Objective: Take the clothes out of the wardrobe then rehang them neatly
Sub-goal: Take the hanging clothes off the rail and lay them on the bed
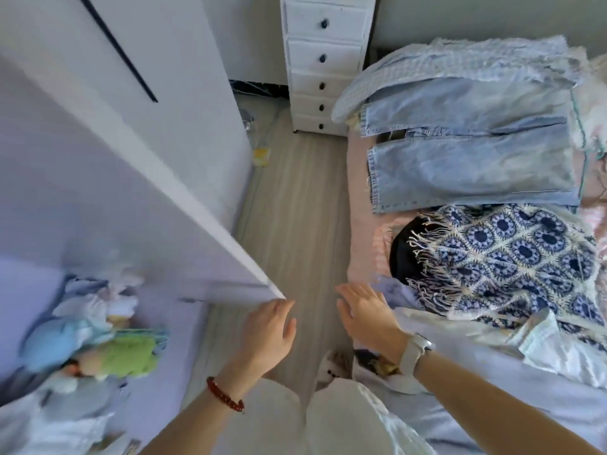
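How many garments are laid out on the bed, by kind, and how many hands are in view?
Denim pieces: 2, upper and lower
Pale checked top: 1
Blue-and-white crochet shawl: 1
White shirt: 1
Hands, both holding nothing: 2, left hand and right hand
Total: 7 (other bed fabrics too unclear to count)

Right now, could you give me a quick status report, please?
Left hand open at wardrobe door edge. Right hand open, empty. Jeans and crochet shawl piled on bed. Nothing blocking.
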